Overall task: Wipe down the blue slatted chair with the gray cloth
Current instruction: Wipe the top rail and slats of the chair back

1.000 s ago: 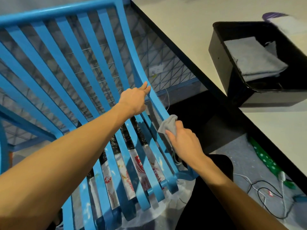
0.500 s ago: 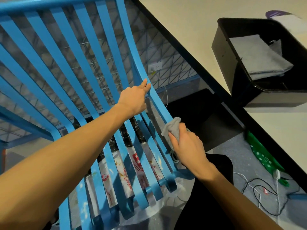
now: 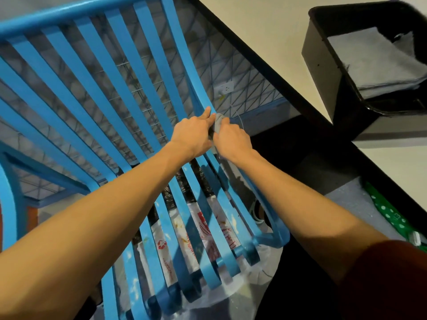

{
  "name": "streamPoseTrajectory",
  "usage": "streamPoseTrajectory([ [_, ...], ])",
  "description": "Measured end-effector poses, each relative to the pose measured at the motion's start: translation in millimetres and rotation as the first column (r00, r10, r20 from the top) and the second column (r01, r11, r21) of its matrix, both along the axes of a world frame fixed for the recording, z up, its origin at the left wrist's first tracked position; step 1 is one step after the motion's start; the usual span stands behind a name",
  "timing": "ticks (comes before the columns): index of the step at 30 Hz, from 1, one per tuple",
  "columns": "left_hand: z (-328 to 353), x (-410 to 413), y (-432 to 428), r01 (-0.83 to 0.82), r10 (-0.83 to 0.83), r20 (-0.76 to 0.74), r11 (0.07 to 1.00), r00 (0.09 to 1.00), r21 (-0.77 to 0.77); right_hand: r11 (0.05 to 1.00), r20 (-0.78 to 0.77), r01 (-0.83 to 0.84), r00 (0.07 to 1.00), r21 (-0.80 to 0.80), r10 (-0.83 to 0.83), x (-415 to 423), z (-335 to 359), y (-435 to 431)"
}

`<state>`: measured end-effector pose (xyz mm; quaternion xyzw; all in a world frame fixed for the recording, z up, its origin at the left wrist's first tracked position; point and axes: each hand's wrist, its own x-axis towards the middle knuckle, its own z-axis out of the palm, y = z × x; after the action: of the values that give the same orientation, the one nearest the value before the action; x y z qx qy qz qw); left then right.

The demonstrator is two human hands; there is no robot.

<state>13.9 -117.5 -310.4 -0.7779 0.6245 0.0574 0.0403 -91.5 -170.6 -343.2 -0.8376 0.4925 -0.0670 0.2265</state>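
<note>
While left hand (image 3: 191, 135) grips chair (image 3: 69, 16), right hand (image 3: 232, 142), cloth (image 3: 218, 123)

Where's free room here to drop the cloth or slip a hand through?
Bare table between its dark edge and the black bin; open gaps between the left slats of the blue chair. Crowded: the outer right slat, where left hand and right hand meet around the gray cloth; printed bags under the seat.
</note>
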Motion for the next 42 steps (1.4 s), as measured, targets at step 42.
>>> streamPoseTrajectory([
  [42,-6.4,2.0,-0.7,-0.011,0.011,-0.046,1.000,0.999,0.004,1.000,0.005,0.011,1.000,0.026,-0.011,-2.2,-3.4,-1.1],
])
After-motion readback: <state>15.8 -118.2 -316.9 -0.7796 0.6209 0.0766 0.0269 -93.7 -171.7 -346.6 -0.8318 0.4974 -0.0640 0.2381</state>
